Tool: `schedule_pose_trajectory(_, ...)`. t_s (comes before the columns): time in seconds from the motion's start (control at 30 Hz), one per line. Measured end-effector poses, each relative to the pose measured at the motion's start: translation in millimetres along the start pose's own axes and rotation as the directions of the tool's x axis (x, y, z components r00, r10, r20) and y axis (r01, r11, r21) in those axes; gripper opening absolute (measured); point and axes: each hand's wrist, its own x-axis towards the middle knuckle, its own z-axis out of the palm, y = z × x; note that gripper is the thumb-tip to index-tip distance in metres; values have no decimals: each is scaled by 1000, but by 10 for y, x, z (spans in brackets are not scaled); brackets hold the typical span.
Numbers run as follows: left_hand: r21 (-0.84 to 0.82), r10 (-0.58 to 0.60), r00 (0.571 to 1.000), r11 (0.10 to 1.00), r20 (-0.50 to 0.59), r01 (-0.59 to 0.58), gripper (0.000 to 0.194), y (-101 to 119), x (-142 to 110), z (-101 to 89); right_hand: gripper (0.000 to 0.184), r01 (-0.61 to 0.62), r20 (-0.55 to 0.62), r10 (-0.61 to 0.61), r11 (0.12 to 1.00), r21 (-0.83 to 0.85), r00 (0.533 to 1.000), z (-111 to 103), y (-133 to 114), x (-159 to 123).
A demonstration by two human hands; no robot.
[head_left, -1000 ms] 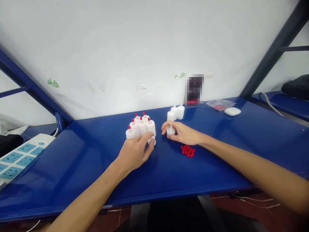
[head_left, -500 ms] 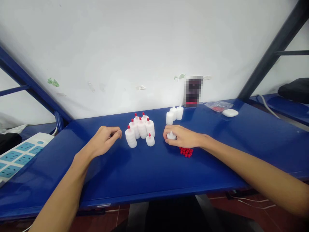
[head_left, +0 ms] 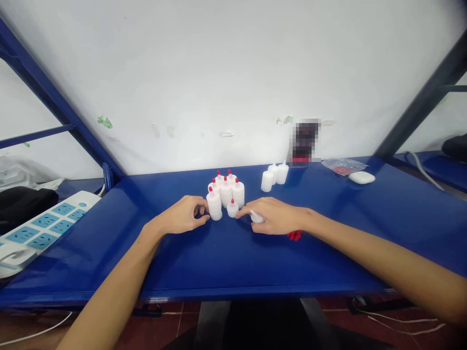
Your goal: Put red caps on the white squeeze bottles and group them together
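Note:
A cluster of white squeeze bottles (head_left: 225,194) with red tips stands upright on the blue table. My left hand (head_left: 185,214) is at its left side, thumb and fingers apart and against the front-left bottle (head_left: 214,206). At the cluster's front sits a short white red-tipped bottle (head_left: 232,209), the stretched index finger of my right hand (head_left: 275,216) at its right side. The other fingers of that hand are closed around a white bottle (head_left: 257,217) with a bare, tilted nozzle; most of its body is hidden. Small red caps (head_left: 295,236) lie partly behind my right wrist.
Three white bottles with no red tips (head_left: 274,175) stand near the wall. A clear plastic bag (head_left: 343,166) with red pieces and a rounded white object (head_left: 362,178) lie at the back right. A white power strip (head_left: 54,223) is at the left; blue frame bars (head_left: 62,107) rise there.
My left hand has moved right to the front-left bottle. My right hand has moved left with its bottle, and the short bottle now sits closer to the cluster. The view has shifted.

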Motion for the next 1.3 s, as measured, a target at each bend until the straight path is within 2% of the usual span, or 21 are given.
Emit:
schedule_pose_trajectory(0.1, -2, 0, 1000, 1000, -13, 0, 20, -2, 3, 5, 41, -29, -25, 30, 999, 18, 999, 3, 30, 3)
schedule_pose_trajectory(0.37, 5, -50, 999, 999, -15, 50, 38, -42, 3, 33, 48, -47, 5, 47, 998, -33, 999, -17, 18, 82)
schedule_pose_trajectory(0.5, 38, -19, 999, 999, -29, 20, 40, -19, -16, 14, 33, -38, -3, 38, 999, 23, 999, -14, 49, 75)
schedule_pose_trajectory(0.57, 9, -44, 999, 999, -32, 44, 37, -3, -27, 8, 20, -50, -54, 55, 996, 80, 997, -19, 84, 41)
schedule_pose_trajectory(0.63, -48, -84, 996, 995, -26, 83, 34, 8, -42, -3, 14, -43, -171, 67, 989, 139, 983, -47, 129, -6)
schedule_pose_trajectory(0.7, -107, -117, 993, 987, 6, 117, 32, 11, -71, -42, 20, -10, -338, 74, 982, 188, 938, -109, 181, -54)
schedule_pose_trajectory(0.73, -132, -127, 992, 983, 26, 130, 32, 11, -92, -78, 22, -2, -435, 88, 981, 194, 896, -154, 208, -75)
schedule_pose_trajectory(0.77, -151, -130, 991, 979, 39, 135, 33, 13, -117, -123, 22, -14, -531, 110, 983, 182, 840, -206, 235, -91)
schedule_pose_trajectory(0.83, -179, -104, 994, 978, 19, 105, 34, 41, -174, -225, 22, -113, -686, 168, 986, 125, 708, -322, 290, -104)
schedule_pose_trajectory(0.87, -189, -68, 998, 980, -13, 65, 35, 76, -202, -266, 21, -180, -735, 192, 979, 96, 650, -379, 319, -101)
schedule_pose_trajectory(0.9, -204, -20, 999, 979, -38, 11, 35, 130, -229, -290, 22, -239, -762, 210, 968, 75, 612, -431, 348, -92)
schedule_pose_trajectory(0.97, -245, 101, 995, 964, -18, -103, 37, 298, -273, -254, 25, -306, -772, 233, 951, 52, 591, -511, 414, -61)
schedule_pose_trajectory(1.0, -276, 167, 985, 949, 36, -151, 37, 406, -288, -190, 26, -316, -770, 234, 948, 45, 593, -537, 450, -42)
schedule_pose_trajectory(1.13, -309, 418, 883, 887, 216, -344, 37, 850, -291, 250, 28, -322, -781, 209, 947, 10, 589, -547, 588, 23)
schedule_pose_trajectory(1.2, -296, 477, 836, 868, 273, -399, 37, 991, -259, 434, 31, -323, -787, 203, 947, 6, 582, -518, 635, 39)
schedule_pose_trajectory(1.3, -259, 476, 832, 874, 287, -411, 34, 1080, -182, 545, 36, -337, -776, 210, 941, -4, 594, -476, 669, 53)
